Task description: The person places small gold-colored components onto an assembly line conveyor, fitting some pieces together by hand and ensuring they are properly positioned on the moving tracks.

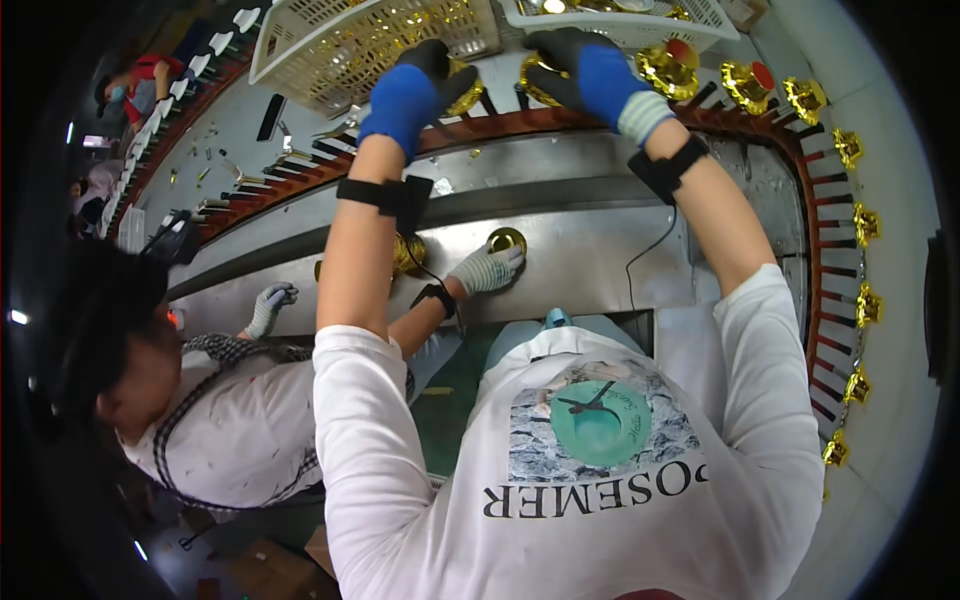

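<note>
Both my arms reach forward to the dark curved rail at the far edge of the metal bench. My left hand, in a blue and black glove, is closed on a shiny gold piece. My right hand, gloved alike, grips another gold piece by its side, with fingers curled round it. The two pieces are apart, each close above the rail's dark pegs. The gloves hide much of both pieces, so I cannot make out their full shape. Right of my right hand, a gold cup-shaped piece sits on the rail.
White plastic baskets with gold and clear pieces stand beyond the rail. More gold pieces ride the rail as it bends round my right. At my left, a co-worker's gloved hand touches a gold round piece on the metal bench.
</note>
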Tool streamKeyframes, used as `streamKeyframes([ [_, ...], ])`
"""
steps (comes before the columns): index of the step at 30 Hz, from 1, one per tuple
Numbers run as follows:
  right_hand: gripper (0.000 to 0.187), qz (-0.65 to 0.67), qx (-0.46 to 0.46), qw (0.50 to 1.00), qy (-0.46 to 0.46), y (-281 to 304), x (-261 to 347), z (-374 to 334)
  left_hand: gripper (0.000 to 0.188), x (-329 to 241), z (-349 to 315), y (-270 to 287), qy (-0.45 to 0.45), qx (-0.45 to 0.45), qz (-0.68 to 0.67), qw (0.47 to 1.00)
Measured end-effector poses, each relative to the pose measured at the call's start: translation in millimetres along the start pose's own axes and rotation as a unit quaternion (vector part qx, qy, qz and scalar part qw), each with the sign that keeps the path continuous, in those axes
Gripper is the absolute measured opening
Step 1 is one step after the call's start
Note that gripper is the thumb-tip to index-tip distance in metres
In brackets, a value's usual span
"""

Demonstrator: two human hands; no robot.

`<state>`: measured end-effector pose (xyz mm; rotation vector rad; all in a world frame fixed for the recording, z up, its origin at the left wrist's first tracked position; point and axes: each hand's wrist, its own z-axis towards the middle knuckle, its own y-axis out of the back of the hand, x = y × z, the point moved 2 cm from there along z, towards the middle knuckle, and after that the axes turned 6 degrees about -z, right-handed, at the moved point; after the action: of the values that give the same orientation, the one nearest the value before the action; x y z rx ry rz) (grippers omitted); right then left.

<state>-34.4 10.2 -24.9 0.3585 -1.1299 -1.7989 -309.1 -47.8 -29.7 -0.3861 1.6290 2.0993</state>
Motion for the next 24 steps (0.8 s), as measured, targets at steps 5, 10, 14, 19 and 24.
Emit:
streamKeyframes([
  [5,0.040,-0.030,-0.101,0.989,0.105,19.5,24.4,-11.3,0.054,-67.0,-43.4,10.2,-0.059,-0.099,0.117,0.986],
  [10,0.045,0.126,-0.082,0.988,0.040,42.2,53.8,-108.6,0.048,-111.5,-164.0,-57.1,0.018,-0.067,-0.117,0.991],
  [14,0.045,0.143,0.149,0.961,-0.183,-42.4,5.4,-241.7,0.050,-56.2,-231.8,-189.7,0.166,0.050,-0.140,0.975],
  [19,0.044,0.086,0.210,0.948,-0.223,-119.7,-23.4,-327.8,0.057,-28.8,-238.8,-272.1,0.223,0.112,-0.048,0.967],
  [24,0.044,0.000,0.236,0.953,-0.187,-139.6,-34.5,-334.6,0.085,-18.8,-245.4,-285.1,0.281,0.196,-0.016,0.939],
])
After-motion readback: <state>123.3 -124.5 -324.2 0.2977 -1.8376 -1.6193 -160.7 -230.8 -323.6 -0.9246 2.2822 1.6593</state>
